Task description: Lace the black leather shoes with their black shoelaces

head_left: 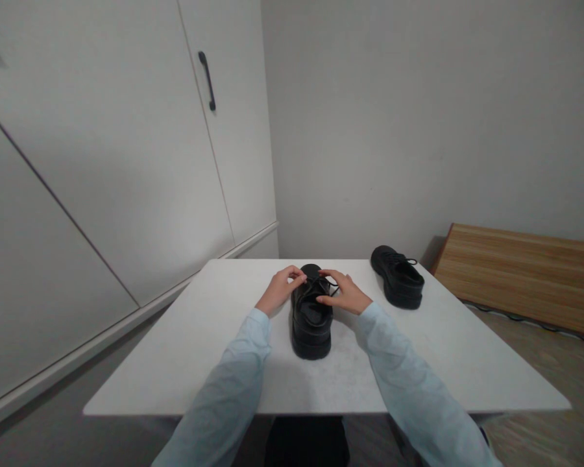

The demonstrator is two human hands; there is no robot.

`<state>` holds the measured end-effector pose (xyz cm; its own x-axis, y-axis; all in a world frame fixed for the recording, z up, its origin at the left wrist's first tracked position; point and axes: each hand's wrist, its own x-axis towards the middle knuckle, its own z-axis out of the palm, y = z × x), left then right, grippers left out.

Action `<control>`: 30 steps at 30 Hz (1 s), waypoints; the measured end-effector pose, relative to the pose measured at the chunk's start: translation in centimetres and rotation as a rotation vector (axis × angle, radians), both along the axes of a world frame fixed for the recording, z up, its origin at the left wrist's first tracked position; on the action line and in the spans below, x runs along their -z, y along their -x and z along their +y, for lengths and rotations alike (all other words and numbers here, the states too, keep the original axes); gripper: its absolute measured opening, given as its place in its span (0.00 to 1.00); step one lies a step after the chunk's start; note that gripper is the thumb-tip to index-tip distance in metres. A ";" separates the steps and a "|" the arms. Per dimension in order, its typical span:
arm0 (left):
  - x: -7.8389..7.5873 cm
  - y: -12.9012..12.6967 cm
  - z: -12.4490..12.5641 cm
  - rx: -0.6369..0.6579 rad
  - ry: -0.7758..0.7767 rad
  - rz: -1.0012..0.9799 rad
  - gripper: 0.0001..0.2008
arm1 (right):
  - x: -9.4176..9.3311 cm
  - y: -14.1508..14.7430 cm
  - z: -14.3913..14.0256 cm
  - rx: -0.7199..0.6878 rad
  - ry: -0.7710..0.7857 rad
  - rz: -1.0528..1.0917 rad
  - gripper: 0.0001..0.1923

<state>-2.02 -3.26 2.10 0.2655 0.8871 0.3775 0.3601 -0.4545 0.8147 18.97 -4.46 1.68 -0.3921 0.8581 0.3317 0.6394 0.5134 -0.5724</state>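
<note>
Long pale-blue sleeves, bare hands

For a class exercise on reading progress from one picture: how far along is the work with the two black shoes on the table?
Looks done: the far shoe stands alone on the white table, laces seemingly drawn across its top, though too small to confirm a knot. In hand: the left hand and right hand pinch the laces of the near shoe. Left: no finished bow shows on it yet.
</note>
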 end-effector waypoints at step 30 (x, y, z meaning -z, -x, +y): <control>-0.2 -0.4 0.0 0.147 0.121 -0.353 0.12 | -0.3 -0.2 0.1 -0.088 -0.113 0.124 0.21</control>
<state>-1.63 -3.24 2.27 0.2652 0.8931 0.3635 -0.0132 -0.3736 0.9275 19.22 -4.40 2.00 -0.4136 0.7772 0.4742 0.5174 0.6292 -0.5800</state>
